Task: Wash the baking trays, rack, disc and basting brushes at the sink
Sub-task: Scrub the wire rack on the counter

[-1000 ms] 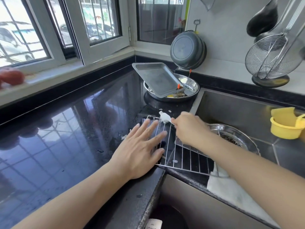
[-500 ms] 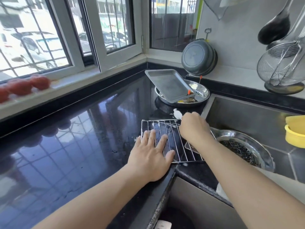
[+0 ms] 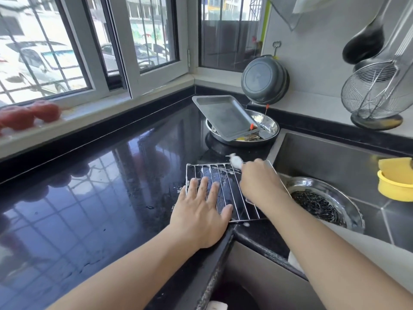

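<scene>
Your fingers on the left hand lie straight and slightly spread, pressed flat on the left half of the wire rack, with the thumb resting along its near edge — nothing is curled round a bar. Far to your left, blurred red fruit sits on the window ledge, and the glossy black countertop between ledge and rack mirrors the window bars. The rack lies flat on that countertop at the sink's left edge, its right side reaching out over the basin; white foam clings to several bars and dots the counter just beside it. Your right hand is on the rack's far right corner, fingers curled round a foamy white scrubber that pokes out past the knuckles and touches the rack's far rail. Behind the rack, a grey baking tray leans tilted on the rim of a steel bowl; orange-tipped basting brushes stand in the bowl, though what else lies under the tray is too dim to tell. A dark pan leans on the wall behind the bowl. To the right, the sink holds a round steel strainer basin, and a yellow sponge rests on a yellow cup at the far right. A wire skimmer and a black ladle hang on the wall above.
</scene>
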Demonstrator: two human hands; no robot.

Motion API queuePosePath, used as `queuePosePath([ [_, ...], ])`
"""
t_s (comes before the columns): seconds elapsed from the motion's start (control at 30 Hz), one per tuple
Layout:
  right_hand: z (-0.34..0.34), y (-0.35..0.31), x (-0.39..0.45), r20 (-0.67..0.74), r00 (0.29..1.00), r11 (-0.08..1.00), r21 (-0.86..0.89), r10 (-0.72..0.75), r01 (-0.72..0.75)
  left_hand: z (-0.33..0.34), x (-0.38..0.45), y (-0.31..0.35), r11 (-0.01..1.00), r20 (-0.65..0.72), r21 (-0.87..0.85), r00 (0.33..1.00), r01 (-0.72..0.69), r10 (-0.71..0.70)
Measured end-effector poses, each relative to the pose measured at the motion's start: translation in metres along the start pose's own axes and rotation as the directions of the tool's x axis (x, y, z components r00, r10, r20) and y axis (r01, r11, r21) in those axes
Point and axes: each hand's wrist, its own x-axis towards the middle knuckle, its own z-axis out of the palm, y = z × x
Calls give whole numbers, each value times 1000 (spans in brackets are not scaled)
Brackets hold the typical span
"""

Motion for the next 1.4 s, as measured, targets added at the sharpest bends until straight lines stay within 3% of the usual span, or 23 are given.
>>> queuePosePath([
  [0.07, 6, -1, -3, 42, 998, 998, 40, -56, 55, 0, 0, 0, 1000, -4, 1, 1000, 7, -7],
  [0.23, -16, 34, 4, 2, 973, 973, 8, 233, -233, -2, -3, 1, 1000, -11, -11, 1000, 3, -3],
  [0.37, -8, 20, -1, 36, 997, 998, 8, 63, -63, -2, -3, 2, 999, -11, -30, 1000, 27, -27],
  [0.53, -20, 55, 10, -20, 973, 972, 53, 230, -229, 0, -2, 1, 999, -7, -36, 999, 35, -35],
  [0.63, -15, 51, 7, -16, 993, 993, 19, 114, -114, 0, -2, 2, 998, -19, -36, 999, 42, -43],
  [0.77, -23, 62, 14, -26, 986, 984, 62, 166, -164, -1, -3, 2, 999, -24, -21, 999, 39, -40],
  [0.93, -19, 55, 3, 83, 995, 998, 17, -56, 54, -1, -2, 2, 999, -19, -6, 998, 54, -54],
  [1.03, -28, 72, 4, 77, 996, 999, 9, 38, -39, -2, -2, 4, 999, -25, 12, 999, 40, -40],
  [1.2, -21, 57, -18, 81, 994, 993, -84, -76, 83, -5, -3, 6, 996, -10, -18, 996, 88, -88],
  [1.33, -28, 69, -20, 73, 997, 999, -34, 11, -8, -6, -3, 8, 994, 2, -7, 994, 113, -113],
  [1.4, -22, 56, -33, 55, 995, 994, -75, -79, 83, -7, -3, 9, 993, 3, -4, 993, 122, -122],
])
